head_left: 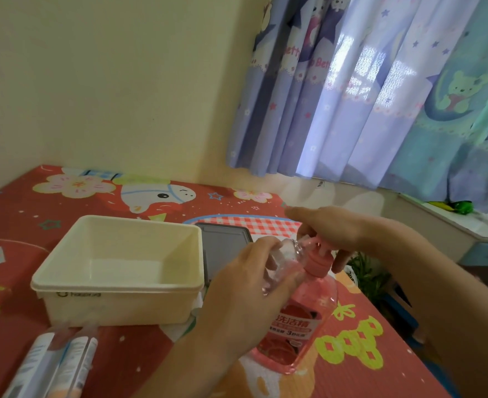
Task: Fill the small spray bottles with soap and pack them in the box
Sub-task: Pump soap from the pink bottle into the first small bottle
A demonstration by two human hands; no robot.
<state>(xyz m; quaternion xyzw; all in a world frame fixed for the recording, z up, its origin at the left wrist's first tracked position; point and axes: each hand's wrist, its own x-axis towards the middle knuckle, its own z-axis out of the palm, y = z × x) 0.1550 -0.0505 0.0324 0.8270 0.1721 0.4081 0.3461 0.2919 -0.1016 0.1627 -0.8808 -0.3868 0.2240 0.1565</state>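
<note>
Beside the empty cream box (116,271), the left hand (245,285) grips a clear small spray bottle (283,259), tilted mouth-up against the nozzle of the pink soap bottle (297,320), whose pump the right hand (331,225) presses.

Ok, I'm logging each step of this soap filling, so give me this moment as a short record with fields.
left hand: holds small clear plastic spray bottle, tilted, at the pump spout
right hand: rests on pink pump head of large pink soap bottle
cream plastic box: open, nothing visible inside
dark grey lid: behind box
white tubes: lying in front of the box
</note>
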